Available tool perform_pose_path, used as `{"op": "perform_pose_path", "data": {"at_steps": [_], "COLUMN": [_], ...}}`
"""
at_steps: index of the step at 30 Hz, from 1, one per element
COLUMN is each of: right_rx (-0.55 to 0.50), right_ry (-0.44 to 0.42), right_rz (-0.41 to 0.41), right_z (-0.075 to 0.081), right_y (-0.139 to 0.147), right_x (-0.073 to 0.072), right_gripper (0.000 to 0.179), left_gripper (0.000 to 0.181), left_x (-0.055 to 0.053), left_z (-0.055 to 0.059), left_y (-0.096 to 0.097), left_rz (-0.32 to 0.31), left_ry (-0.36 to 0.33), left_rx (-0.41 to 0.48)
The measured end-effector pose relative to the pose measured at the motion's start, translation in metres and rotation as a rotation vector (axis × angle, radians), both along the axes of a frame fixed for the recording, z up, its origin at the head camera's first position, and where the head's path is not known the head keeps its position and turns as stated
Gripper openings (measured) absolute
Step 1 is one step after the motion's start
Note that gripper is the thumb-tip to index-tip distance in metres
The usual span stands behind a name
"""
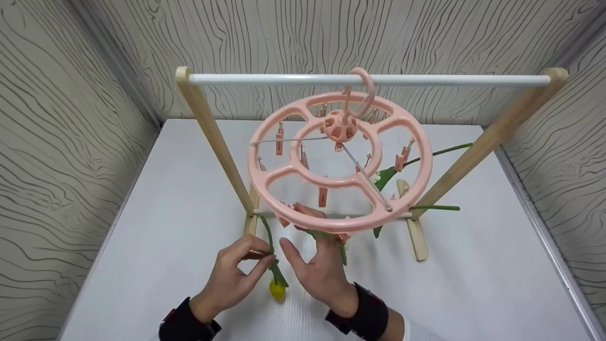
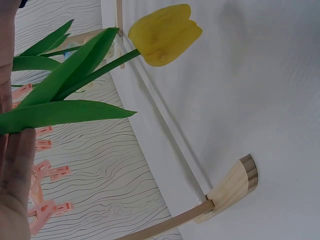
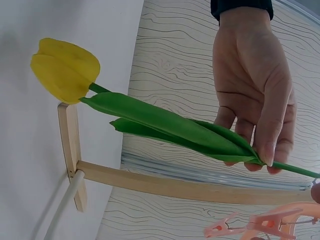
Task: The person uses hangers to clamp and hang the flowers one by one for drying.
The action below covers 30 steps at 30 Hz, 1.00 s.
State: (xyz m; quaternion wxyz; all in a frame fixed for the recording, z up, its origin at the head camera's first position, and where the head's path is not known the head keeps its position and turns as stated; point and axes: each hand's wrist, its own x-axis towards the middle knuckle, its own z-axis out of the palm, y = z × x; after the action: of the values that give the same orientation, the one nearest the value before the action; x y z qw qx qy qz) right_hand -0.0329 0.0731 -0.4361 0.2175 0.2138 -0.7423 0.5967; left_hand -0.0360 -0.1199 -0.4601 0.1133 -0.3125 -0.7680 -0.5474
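Note:
Between thumb and fingertips, my left hand (image 1: 239,272) pinches the green stem of a yellow tulip (image 1: 277,290). Its bloom points down toward me, and its stem end rises toward the pink ring. In the right wrist view, the tulip's long leaves (image 3: 165,125) lie along the stem beside the pinching fingers. My right hand (image 1: 322,270) reaches up under the front rim of the pink round clip hanger (image 1: 307,220), thumb spread apart from the fingers. Its upper fingers are near a pink clip (image 1: 284,220), partly hidden by the rim.
The hanger hooks over a white rod (image 1: 265,79) on a wooden stand (image 1: 215,147). More pink clips (image 1: 323,196) dangle from the ring. Other flowers hang at its right side, with a green stem (image 1: 438,207) sticking out past the stand's wooden foot (image 1: 416,241).

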Motion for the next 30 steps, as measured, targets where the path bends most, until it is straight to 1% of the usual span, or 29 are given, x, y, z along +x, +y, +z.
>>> {"op": "perform_pose_path", "data": {"at_steps": [2,8,13,15,17,22,25,30], "right_rx": [0.008,0.027,0.020,0.014,0.016,0.002,0.001,-0.003], "right_ry": [0.007,0.020,0.037,0.035,0.036,0.022,0.011,0.051], "right_rz": [0.001,-0.010,-0.012,-0.015,-0.021,-0.018,-0.022,-0.036], "right_z": [-0.001,0.000,0.003,0.004,0.005,0.007,0.007,0.008], "right_y": [-0.002,-0.011,-0.019,-0.021,-0.022,-0.025,-0.026,-0.026], "right_x": [-0.005,-0.017,-0.025,-0.027,-0.029,-0.034,-0.036,-0.035], "right_gripper": [0.062,0.060,0.056,0.056,0.054,0.050,0.046,0.037], "left_gripper": [0.024,0.018,0.020,0.023,0.026,0.033,0.034,0.033], "left_x": [0.000,-0.001,-0.001,0.000,0.000,-0.001,-0.001,-0.001], "left_z": [0.000,-0.001,-0.001,-0.001,-0.001,-0.001,-0.001,-0.001], "left_y": [0.000,-0.002,-0.003,-0.003,-0.003,-0.002,-0.002,-0.003], "left_rz": [-0.004,-0.021,-0.013,-0.008,-0.001,0.041,0.055,0.052], "left_ry": [-0.001,-0.037,-0.047,-0.047,-0.032,0.008,0.005,-0.002], "left_rx": [0.005,0.009,0.010,0.017,0.023,0.010,0.001,0.005]}}
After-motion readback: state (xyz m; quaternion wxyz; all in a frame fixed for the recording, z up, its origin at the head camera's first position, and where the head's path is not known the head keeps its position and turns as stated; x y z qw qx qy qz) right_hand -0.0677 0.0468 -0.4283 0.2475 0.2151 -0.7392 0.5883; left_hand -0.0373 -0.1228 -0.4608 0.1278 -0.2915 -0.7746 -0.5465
